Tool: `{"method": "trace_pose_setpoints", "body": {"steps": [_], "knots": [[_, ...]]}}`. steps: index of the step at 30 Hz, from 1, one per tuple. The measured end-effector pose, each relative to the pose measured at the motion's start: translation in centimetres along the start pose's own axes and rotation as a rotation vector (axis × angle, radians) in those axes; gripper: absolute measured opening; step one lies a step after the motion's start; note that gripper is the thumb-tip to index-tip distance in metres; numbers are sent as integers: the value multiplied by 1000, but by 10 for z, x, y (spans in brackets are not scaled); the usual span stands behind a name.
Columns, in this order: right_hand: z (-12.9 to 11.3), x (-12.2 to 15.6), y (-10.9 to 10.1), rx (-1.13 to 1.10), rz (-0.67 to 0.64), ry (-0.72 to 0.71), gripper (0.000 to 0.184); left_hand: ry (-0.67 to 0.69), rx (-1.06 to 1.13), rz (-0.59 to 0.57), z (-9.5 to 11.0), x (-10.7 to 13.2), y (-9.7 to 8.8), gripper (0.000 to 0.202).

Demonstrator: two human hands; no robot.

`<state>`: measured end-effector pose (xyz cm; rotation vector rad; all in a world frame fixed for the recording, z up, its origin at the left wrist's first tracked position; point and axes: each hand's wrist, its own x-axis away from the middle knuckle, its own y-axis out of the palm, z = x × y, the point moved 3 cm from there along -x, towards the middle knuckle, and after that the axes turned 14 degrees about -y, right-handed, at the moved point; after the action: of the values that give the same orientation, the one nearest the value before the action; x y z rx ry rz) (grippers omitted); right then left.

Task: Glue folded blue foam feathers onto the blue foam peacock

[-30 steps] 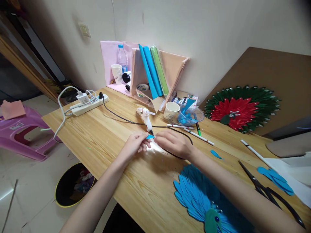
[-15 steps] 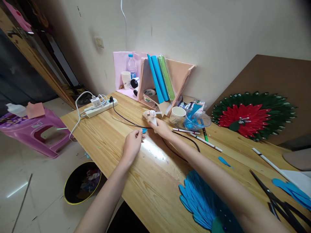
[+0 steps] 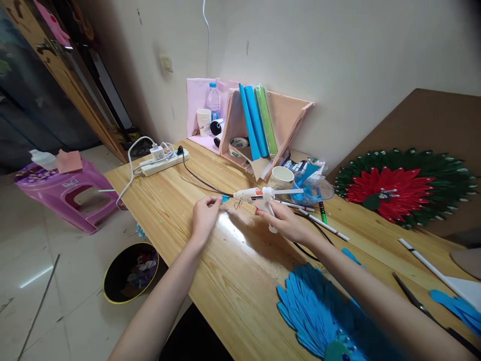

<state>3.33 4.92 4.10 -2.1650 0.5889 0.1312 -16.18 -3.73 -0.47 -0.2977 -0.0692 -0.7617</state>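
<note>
My right hand (image 3: 282,218) grips a white hot glue gun (image 3: 252,195) by its handle, with a glue stick poking out of its back end. The nozzle points left, close to a small blue piece (image 3: 225,198) pinched in the fingertips of my left hand (image 3: 206,215). Whether the nozzle touches that piece I cannot tell. Below my right forearm lies a blue petalled craft (image 3: 308,311) with a green centre, partly covered by the arm. A loose blue petal (image 3: 351,256) sits beyond that forearm.
Black scissors (image 3: 417,301) and more blue petals (image 3: 456,306) lie at the right. A power strip (image 3: 165,163), paper cup (image 3: 281,176), plastic bowl (image 3: 315,193) and pink stand (image 3: 287,113) are at the back. A bin (image 3: 131,273) stands on the floor.
My right hand has brought the glue gun right and turned it side-on, nozzle toward the left hand. The left hand keeps its pinch on the blue piece. The view has shifted slightly.
</note>
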Motion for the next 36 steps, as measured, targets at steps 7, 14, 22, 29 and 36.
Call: {"method": "trace_pose_setpoints", "body": {"steps": [7, 14, 22, 29, 36], "knots": [[-1, 1, 1, 38, -4, -4, 28, 1, -8, -15, -1, 0, 1, 28], [-2, 0, 0, 54, -8, -13, 27, -2, -21, -22, -1, 1, 1, 28], [1, 1, 1, 25, -28, -10, 29, -2, -19, -16, 0, 1, 0, 28], [2, 3, 1, 36, -28, 34, 32, -1, -6, -15, 2, 3, 1, 28], [0, 1, -1, 0, -21, 25, 31, -13, -5, -22, 2, 3, 1, 28]]}}
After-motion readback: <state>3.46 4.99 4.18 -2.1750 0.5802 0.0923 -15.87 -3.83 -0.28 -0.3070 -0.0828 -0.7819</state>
